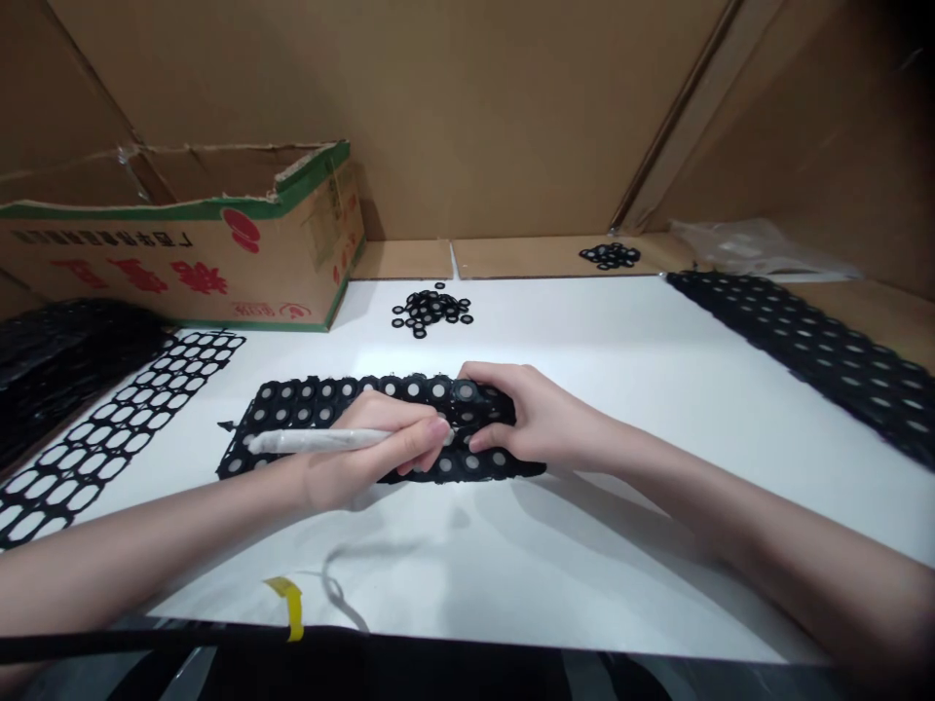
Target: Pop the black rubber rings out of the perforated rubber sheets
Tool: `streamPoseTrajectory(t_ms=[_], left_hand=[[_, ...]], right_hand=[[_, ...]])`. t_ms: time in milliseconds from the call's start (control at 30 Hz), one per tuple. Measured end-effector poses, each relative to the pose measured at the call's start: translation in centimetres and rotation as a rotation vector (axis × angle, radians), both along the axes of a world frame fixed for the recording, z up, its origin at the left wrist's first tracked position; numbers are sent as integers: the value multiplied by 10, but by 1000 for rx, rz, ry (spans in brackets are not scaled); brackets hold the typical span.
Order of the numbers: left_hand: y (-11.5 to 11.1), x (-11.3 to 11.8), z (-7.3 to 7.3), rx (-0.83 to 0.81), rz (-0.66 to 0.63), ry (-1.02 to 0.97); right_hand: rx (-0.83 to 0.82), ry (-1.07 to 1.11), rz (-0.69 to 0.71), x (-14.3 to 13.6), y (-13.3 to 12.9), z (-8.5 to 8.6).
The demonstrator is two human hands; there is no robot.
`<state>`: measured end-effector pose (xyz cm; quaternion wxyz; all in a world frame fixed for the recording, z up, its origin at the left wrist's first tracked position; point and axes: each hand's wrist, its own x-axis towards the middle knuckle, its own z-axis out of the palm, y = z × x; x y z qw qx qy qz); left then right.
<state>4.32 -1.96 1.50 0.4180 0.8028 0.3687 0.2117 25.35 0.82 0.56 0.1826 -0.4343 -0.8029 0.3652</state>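
Observation:
A black rubber-like sheet (303, 414) with rows of round holes lies across the middle of the white work surface. My left hand (384, 448) is closed around a white pen-like tool (314, 441), its front end over the sheet and its back end pointing left. I cannot make out the tool's tip. My right hand (533, 419) grips the sheet's right end, thumb on the near side and fingers on the far side. Behind the sheet lies a pile of small black rings (432, 310).
A cardboard box (182, 253) stands at the back left. An open black lattice (124, 419) and a dark heap (65, 360) lie at the left. Another perforated black sheet (818, 350) is at the right. More rings (610, 256) and a clear plastic bag (760, 248) lie behind.

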Motion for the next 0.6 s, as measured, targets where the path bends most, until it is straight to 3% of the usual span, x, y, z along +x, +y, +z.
streamPoseTrajectory(t_ms=[600], left_hand=[[2, 7, -1, 11, -91, 47]], right_hand=[[-69, 43, 3, -2, -1, 1]])
